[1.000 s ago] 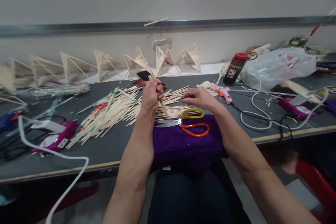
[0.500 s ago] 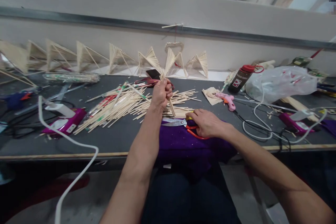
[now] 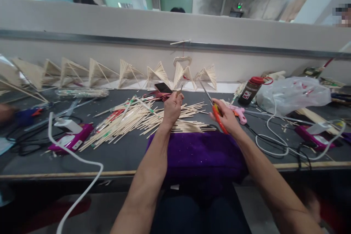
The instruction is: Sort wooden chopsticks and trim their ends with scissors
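Observation:
My left hand (image 3: pixel 173 109) is closed around thin wooden sticks (image 3: pixel 181 87), whose tips poke out above the fist; how many is hidden. In my right hand (image 3: pixel 225 117) are scissors (image 3: pixel 218 117) with orange-red handles, the blades pointing up and away to the left. The blades are apart from the left hand. Beneath both hands, loose wooden sticks (image 3: pixel 194 127) lie in a heap on the dark table. A purple cloth (image 3: pixel 203 150) covers the table's front edge between my forearms. Just right of the scissors rests a pink glue gun (image 3: pixel 239 114).
Folded stick structures (image 3: pixel 127 74) line the wall. Packaged sticks (image 3: pixel 115 117) are spread at left, near a phone (image 3: pixel 163 87). A magenta power strip (image 3: pixel 72 139) trails a white cable. Bottle (image 3: pixel 250 90) and plastic bag (image 3: pixel 297 93) stand right. Another person's hand (image 3: pixel 7 112) shows far left.
My right hand has lifted the scissors off the purple cloth and turned the blades upward. My left hand still grips the sticks, now pointing more away from me. The view has tilted up.

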The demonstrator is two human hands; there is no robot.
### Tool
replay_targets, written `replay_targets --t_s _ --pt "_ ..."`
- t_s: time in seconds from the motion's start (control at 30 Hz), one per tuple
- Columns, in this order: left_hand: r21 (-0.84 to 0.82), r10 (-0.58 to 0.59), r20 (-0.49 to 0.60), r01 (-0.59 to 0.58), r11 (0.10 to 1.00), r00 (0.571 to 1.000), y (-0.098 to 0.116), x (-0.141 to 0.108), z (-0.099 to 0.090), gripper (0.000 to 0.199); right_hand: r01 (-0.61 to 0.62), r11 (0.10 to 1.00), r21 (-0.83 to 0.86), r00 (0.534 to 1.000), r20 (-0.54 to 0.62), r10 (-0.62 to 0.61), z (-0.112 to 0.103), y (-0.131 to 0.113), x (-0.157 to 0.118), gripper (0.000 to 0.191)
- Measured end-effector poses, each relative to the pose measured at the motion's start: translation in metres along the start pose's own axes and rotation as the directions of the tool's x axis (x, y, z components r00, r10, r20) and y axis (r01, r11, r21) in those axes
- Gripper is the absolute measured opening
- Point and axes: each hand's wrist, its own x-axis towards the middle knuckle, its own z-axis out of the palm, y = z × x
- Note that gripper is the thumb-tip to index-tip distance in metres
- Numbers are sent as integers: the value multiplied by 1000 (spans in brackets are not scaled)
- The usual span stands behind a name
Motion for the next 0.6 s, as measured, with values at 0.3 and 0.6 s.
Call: replay_targets --t_s 0.3,0.6 --pt "480 211 185 -276 833 960 -11 -4 9 26 -101 994 -43 992 72 104 7 10 4 61" --pt "600 302 274 -407 688 913 -15 -10 21 23 -51 994 -96 998 37 55 14 2 -1 58"
